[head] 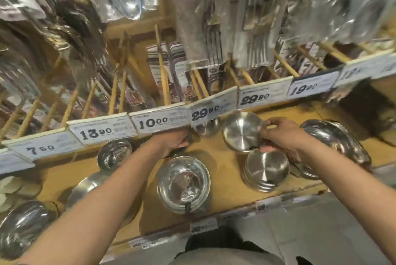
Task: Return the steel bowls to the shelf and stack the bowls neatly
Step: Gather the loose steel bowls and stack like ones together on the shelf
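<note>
Right hand (282,138) pinching small steel bowl (242,130) by its rim, tilted just above brushed stack (265,170). Left hand (173,142) reaching behind shiny stack (184,183), grip impossible to tell. Probably light, rigid, slick; best held at rim.

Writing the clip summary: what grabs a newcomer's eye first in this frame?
The right hand grips a tilted steel bowl just above a stack of matching bowls on the wooden shelf. The left hand reaches under the row of price tags, where what it holds is hidden. A shiny larger bowl stack sits centre front.
</note>
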`<action>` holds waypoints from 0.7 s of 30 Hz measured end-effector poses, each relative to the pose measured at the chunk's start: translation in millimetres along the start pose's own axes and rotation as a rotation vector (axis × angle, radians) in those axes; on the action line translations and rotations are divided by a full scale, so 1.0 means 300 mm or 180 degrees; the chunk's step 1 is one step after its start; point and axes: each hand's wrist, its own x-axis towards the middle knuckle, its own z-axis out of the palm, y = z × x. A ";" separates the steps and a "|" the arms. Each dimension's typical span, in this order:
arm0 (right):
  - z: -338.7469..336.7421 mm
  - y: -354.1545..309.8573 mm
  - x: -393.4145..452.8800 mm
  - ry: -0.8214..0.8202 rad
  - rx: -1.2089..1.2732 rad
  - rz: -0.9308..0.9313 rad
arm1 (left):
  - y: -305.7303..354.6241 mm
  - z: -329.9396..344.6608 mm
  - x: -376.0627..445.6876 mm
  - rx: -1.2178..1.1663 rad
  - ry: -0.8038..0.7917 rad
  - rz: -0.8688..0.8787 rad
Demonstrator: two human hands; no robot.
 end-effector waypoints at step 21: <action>0.092 0.211 -0.400 0.1314 0.1667 0.0145 | -0.059 0.226 0.389 0.0483 0.0087 -0.0529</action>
